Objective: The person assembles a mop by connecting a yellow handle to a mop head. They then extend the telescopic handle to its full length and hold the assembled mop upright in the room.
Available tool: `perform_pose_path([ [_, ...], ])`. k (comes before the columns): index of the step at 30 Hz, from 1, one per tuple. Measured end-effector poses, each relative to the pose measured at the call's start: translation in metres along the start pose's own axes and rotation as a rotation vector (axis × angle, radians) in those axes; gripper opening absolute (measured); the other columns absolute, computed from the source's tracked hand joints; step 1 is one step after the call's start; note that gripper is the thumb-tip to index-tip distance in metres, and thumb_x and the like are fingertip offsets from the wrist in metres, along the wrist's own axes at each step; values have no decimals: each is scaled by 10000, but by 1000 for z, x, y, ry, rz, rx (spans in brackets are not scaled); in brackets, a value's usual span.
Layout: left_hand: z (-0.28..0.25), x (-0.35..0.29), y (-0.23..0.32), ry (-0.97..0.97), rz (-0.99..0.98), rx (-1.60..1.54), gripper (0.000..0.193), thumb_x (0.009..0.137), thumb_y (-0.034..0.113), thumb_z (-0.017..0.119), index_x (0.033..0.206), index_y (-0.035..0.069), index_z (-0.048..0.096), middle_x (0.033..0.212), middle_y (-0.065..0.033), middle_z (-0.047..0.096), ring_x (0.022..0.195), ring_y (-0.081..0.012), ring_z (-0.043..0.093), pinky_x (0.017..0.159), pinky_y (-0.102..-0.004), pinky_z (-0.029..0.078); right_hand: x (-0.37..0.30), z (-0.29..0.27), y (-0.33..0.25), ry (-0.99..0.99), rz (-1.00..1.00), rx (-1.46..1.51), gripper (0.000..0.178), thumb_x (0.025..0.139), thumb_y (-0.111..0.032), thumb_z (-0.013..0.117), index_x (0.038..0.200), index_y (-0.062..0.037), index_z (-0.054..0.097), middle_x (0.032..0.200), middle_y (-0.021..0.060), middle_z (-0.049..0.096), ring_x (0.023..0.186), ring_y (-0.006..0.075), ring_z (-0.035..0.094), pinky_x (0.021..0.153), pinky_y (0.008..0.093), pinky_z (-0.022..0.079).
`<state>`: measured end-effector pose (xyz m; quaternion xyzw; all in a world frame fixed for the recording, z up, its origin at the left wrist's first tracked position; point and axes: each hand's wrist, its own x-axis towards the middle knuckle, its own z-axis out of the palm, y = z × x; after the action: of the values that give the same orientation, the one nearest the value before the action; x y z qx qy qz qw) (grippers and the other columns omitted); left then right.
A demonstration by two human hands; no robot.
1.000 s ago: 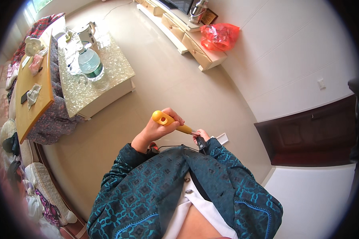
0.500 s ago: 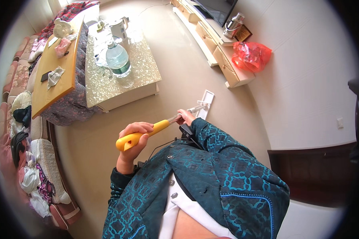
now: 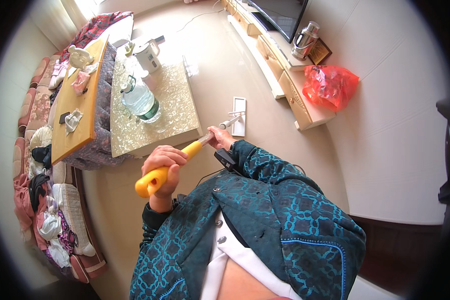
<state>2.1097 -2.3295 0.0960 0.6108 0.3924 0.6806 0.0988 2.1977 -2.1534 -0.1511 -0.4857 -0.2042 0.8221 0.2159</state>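
Observation:
A flat mop with a yellow grip (image 3: 191, 149) slants across in front of my body. My left hand (image 3: 164, 166) is wrapped round the yellow grip close to its end. Further down, my right hand (image 3: 220, 138) is closed round the metal pole. The white rectangular mop head (image 3: 239, 117) lies on the beige floor, beyond my right hand and to the right of the speckled low table (image 3: 181, 112). Part of the pole is hidden by my fingers.
On the low table stand a large water bottle (image 3: 140, 100) and a white kettle (image 3: 148, 56). A wooden-topped table (image 3: 80, 131) and a sofa with clothes (image 3: 50, 225) are at left. To the right, a TV cabinet (image 3: 296, 97) carries a thermos flask (image 3: 305, 41) and a red plastic bag (image 3: 330, 87).
The mop head has moved left and a little farther away along the floor. Both hands have shifted left with the mop, still gripping it. The view has shifted slightly.

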Motion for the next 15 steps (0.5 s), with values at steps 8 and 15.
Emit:
perform_pose_path([
  [8,60,73,-54,96,46,-41,212,865,215,638,770,99,488,667,-56,646,631,-186,636,703,-340,467,10,-47,-88,-197,85,163,221,858,-330,633,750,-145,577,666,0,578,607,144,568,591,272,521],
  [15,70,163,-111,39,147,-120,286,844,270,661,669,112,499,606,-21,621,554,-160,605,637,-300,446,47,-43,-158,-382,140,265,253,909,-346,581,888,-98,626,821,47,667,756,203,636,708,325,554],
])
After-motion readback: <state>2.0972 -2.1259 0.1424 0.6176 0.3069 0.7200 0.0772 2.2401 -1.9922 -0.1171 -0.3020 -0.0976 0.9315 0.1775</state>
